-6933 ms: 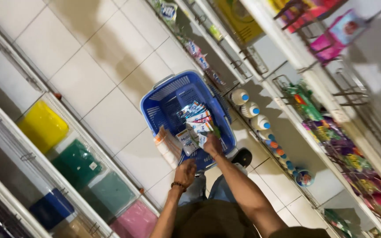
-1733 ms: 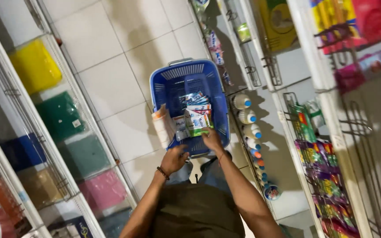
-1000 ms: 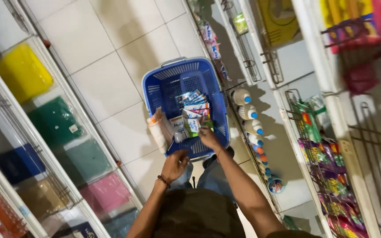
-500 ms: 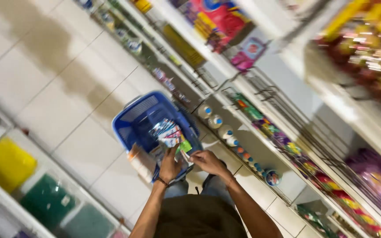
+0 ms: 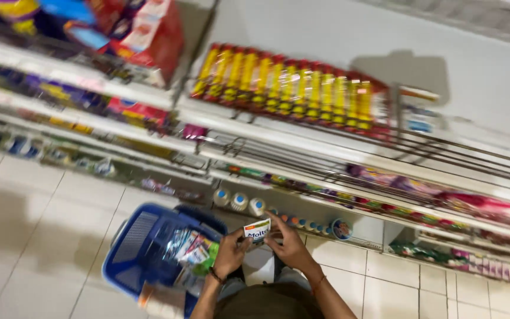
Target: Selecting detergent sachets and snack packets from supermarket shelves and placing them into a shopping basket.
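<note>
Fingers of both the left hand point(image 5: 229, 254) and right hand point(image 5: 290, 247) were clamped on a small white packet point(image 5: 257, 230), held between them above the tiled floor point(image 5: 36, 224). Just left of the fingers sat a blue basket point(image 5: 143, 248) of goods; shelves point(image 5: 302, 147) stood beyond.

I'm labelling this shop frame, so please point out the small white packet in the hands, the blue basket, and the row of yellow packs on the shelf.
small white packet point(image 5: 257, 230), head view, its front face.
blue basket point(image 5: 132, 245), head view, its left mesh wall.
yellow packs point(image 5: 284, 82), head view, middle of the row.
</note>
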